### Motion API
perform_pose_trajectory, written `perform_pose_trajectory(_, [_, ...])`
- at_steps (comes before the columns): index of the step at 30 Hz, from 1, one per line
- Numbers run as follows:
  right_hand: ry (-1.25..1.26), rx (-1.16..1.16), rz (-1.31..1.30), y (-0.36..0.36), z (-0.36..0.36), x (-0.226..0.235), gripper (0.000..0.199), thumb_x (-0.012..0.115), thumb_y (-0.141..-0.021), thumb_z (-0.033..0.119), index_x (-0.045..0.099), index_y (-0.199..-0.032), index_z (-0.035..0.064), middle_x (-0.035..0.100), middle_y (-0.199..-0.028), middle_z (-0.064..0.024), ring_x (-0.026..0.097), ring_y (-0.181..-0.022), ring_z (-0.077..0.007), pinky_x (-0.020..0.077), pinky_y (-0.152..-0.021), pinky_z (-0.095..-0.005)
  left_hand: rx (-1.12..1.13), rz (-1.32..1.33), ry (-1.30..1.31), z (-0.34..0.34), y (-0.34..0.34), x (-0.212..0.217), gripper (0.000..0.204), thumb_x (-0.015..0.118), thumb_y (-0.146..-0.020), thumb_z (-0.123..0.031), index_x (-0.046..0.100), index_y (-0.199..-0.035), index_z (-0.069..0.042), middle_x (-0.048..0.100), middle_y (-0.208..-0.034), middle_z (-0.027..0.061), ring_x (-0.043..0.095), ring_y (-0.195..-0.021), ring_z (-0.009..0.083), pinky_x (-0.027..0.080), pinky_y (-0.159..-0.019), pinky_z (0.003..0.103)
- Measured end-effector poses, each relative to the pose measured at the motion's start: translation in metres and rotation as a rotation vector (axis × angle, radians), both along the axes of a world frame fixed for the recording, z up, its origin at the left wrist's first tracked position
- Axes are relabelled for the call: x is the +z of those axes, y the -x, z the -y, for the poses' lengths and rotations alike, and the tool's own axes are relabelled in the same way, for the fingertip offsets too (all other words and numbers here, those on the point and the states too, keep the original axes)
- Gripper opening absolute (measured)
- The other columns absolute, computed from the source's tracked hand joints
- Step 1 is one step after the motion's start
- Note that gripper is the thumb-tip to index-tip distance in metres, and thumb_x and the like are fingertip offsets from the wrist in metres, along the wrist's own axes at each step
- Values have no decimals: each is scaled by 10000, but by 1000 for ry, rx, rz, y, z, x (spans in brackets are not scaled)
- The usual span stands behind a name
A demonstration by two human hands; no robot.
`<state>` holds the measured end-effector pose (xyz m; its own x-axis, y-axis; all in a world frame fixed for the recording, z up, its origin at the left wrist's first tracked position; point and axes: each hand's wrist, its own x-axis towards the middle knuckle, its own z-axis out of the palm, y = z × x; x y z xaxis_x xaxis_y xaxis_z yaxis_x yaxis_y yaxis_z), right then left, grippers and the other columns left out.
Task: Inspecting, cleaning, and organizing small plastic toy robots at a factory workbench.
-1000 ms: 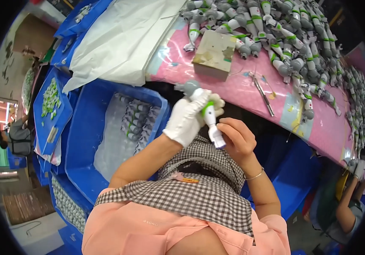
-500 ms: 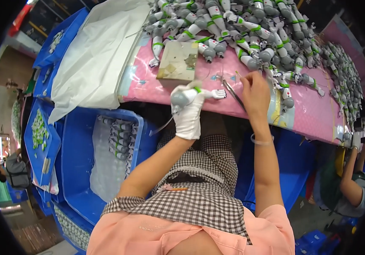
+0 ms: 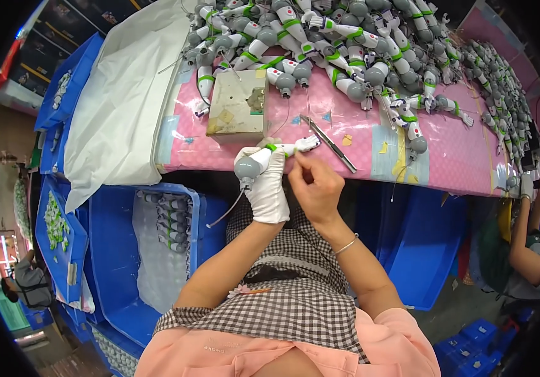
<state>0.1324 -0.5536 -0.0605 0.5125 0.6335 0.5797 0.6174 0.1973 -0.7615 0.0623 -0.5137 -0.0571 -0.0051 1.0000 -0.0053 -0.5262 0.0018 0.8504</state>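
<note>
My left hand (image 3: 264, 188), in a white glove, grips a toy robot arm (image 3: 276, 151). The arm is white with a green ring; its grey ball end points left and its small white hand points right. A thin clear strand (image 3: 227, 210) trails down from the ball end. My bare right hand (image 3: 318, 188) is close beside the toy's hand, fingers curled together in a pinch; what they hold, if anything, is hidden. Metal tweezers (image 3: 328, 143) lie on the pink-covered table (image 3: 182, 141) beyond my right hand.
A worn grey box (image 3: 235, 119) stands behind my left hand. Many similar toy arms (image 3: 345, 50) are heaped at the back. White sheeting (image 3: 116, 107) covers the table's left side. A blue bin (image 3: 116, 251) with rows of toy arms sits lower left. Another person's arm (image 3: 521, 242) shows at far right.
My right hand has come down and left from beside the tweezers to the toy arm's hand. The tweezers now lie apart from it. My left hand keeps its grip; the view has shifted slightly.
</note>
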Motion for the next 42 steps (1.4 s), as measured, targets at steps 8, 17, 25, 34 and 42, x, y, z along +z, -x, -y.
perform_pose_trajectory(8, [-59,-14,11,7,-4,-5,146,688,-726,-35,669,-870,-18,640,-679,-92,580,-526,-102,461,-494,-231,-4,-50,43,-2,1,0,225,593,-850,54,431,-954,-61,584,-1029,99,588,-986,203,521,-845,326])
perform_pose_trajectory(17, [-7,90,-137,-6,3,4,101,683,-760,-16,677,-861,-24,651,-673,-42,554,-542,-44,440,-483,-206,-72,-136,-413,-1,19,-27,442,774,-715,-26,472,-1033,-81,543,-1122,128,584,-1031,248,507,-870,347])
perform_pose_trajectory(25, [87,119,-123,-14,4,11,100,680,-755,-13,684,-854,-21,627,-615,-41,542,-519,-39,423,-474,-192,-133,-244,-482,-6,27,-29,430,790,-697,-50,492,-1004,-92,557,-1108,132,577,-1053,268,503,-885,362])
perform_pose_trajectory(34, [61,178,-154,-17,6,6,112,679,-747,-18,683,-859,-24,637,-641,-34,546,-531,-37,427,-480,-189,-165,-273,-466,-2,30,-30,441,794,-705,-83,468,-1002,-113,536,-1117,131,551,-1085,274,480,-927,388])
perform_pose_trajectory(42, [88,226,-177,-15,5,9,108,674,-758,-15,680,-864,-36,638,-642,-36,547,-541,-34,425,-480,-186,-130,-225,-432,-2,27,-31,439,795,-693,-61,496,-1013,-87,560,-1111,129,575,-1052,253,495,-888,349])
